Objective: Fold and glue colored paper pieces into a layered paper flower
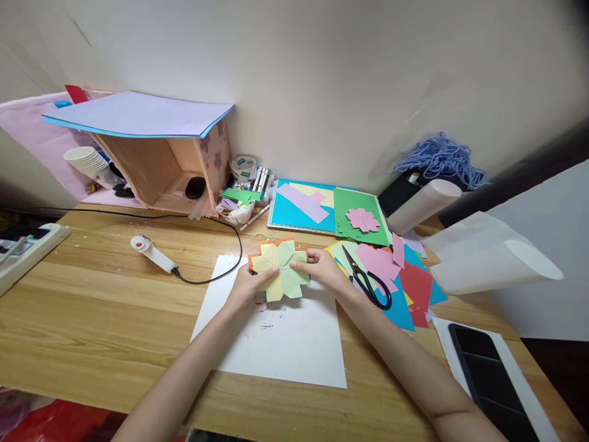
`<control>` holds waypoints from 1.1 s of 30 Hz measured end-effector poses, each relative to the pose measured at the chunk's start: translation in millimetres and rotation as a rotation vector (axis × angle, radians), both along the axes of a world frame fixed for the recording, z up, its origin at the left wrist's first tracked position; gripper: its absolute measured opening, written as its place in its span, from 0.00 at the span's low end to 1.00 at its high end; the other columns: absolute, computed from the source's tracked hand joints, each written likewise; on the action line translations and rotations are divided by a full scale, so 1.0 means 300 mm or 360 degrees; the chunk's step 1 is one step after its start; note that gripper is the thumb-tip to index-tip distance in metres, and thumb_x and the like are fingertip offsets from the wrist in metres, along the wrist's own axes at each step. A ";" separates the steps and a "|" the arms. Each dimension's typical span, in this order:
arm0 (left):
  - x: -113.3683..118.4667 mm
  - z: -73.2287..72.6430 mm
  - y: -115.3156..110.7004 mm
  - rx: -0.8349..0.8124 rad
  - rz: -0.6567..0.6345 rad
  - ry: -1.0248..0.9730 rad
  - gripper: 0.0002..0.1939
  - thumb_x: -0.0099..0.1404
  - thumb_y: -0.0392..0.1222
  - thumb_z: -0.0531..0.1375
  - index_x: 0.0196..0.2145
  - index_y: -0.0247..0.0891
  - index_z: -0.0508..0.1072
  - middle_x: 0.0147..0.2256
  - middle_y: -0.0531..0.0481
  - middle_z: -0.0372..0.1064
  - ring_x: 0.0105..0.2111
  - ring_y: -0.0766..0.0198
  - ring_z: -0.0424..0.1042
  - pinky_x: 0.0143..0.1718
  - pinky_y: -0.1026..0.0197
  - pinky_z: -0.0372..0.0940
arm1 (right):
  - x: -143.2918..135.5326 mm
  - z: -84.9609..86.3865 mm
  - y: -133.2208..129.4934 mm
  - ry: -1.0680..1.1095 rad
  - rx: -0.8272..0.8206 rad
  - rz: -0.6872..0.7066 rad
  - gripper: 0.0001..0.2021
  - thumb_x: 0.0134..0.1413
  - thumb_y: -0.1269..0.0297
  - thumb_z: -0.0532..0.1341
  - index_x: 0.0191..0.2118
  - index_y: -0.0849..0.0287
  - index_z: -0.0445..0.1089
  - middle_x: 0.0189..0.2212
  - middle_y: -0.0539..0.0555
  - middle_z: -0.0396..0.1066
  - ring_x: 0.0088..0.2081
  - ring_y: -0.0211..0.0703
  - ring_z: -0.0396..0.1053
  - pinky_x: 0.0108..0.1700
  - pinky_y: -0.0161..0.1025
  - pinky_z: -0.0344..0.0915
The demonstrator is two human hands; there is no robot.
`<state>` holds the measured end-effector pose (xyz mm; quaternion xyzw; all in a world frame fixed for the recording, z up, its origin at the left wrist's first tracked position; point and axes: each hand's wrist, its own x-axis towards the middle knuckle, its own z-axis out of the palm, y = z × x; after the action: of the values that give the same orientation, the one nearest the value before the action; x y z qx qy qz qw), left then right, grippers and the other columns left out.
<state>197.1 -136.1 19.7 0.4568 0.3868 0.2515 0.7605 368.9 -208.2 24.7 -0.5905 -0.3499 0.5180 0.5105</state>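
Between my two hands is a folded paper flower (pixel 281 264), pale yellow and pale green on its near face, with orange and a little blue paper showing behind its edges. My left hand (pixel 251 281) pinches its left side, thumb on the front and fingers behind. On the right side my right hand (pixel 319 267) grips it the same way, the thumb lying near the centre. The flower is held above a white sheet of paper (pixel 294 350) that carries small coloured marks. Black-handled scissors (pixel 368 282) lie on coloured paper to the right of my right forearm.
A pink paper flower (pixel 363 220) rests on green paper at the back. Markers (pixel 262 181) and tape (pixel 243 167) stand beside an open box (pixel 161 166). A corded white device (pixel 154 253) lies left, a phone-like black object (pixel 492 374) right, near rolled white paper (pixel 497 258).
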 end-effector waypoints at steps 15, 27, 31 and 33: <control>0.001 -0.005 -0.005 0.0139 0.0081 0.0072 0.25 0.44 0.45 0.68 0.40 0.32 0.73 0.42 0.38 0.72 0.40 0.52 0.71 0.38 0.56 0.67 | -0.026 0.005 -0.001 -0.0078 -0.0108 0.0040 0.17 0.36 0.59 0.67 0.36 0.60 0.73 0.36 0.55 0.75 0.38 0.49 0.72 0.37 0.40 0.69; 0.004 -0.008 -0.008 0.0201 0.0139 0.0044 0.25 0.43 0.46 0.68 0.39 0.32 0.73 0.40 0.39 0.73 0.37 0.53 0.72 0.37 0.57 0.67 | -0.052 -0.021 -0.001 -0.0256 -0.0040 -0.0026 0.18 0.38 0.58 0.66 0.37 0.61 0.72 0.37 0.55 0.74 0.39 0.48 0.71 0.39 0.40 0.67; 0.004 -0.001 -0.006 0.0235 0.0233 0.0058 0.26 0.42 0.46 0.68 0.40 0.32 0.72 0.40 0.40 0.73 0.37 0.54 0.72 0.37 0.57 0.67 | -0.036 -0.040 0.003 -0.0064 -0.0018 0.0109 0.21 0.37 0.62 0.67 0.41 0.61 0.70 0.39 0.55 0.73 0.39 0.48 0.71 0.39 0.40 0.67; 0.003 0.000 -0.003 0.0259 0.0260 0.0057 0.26 0.44 0.46 0.68 0.40 0.32 0.72 0.40 0.40 0.72 0.37 0.54 0.72 0.36 0.57 0.67 | -0.023 -0.045 0.005 0.0002 -0.0023 0.0151 0.23 0.36 0.64 0.67 0.43 0.61 0.69 0.39 0.55 0.73 0.39 0.48 0.71 0.40 0.40 0.67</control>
<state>198.1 -137.0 19.7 0.4884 0.4146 0.3349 0.6910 362.1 -206.7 11.2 -0.5767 -0.3734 0.5444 0.4812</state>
